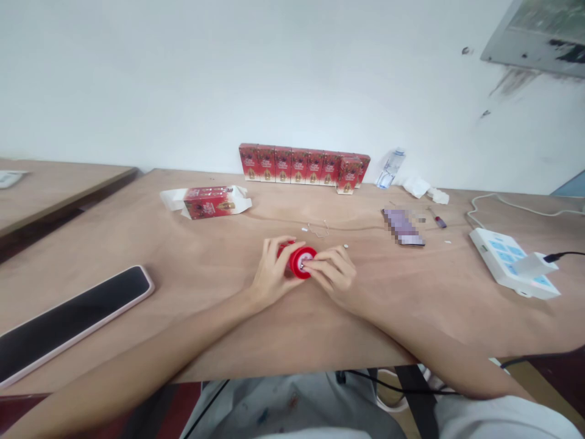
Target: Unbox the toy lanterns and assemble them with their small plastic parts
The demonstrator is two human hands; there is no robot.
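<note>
My left hand (273, 272) is wrapped round a red cylindrical object (293, 270) and holds it just above the table, with its round end tilted toward me. A red rim surrounds a pale centre on that end. At this centre, the fingertips of my right hand (334, 272) are pinched together. A small dark or metallic spot shows by the fingertips, too small to name. Beyond the hands, a thin pale loop (320, 230) and small white bits (304, 229) lie on the table. The far side of the red object is hidden by my left fingers.
Several red printed boxes (291, 165) line the wall. An opened red box (209, 203) lies left. A clear bottle (391, 167), crumpled tissue (415, 186), phone (403, 227) and white power strip (512, 262) are right. A dark-screened device (77, 320) lies near left.
</note>
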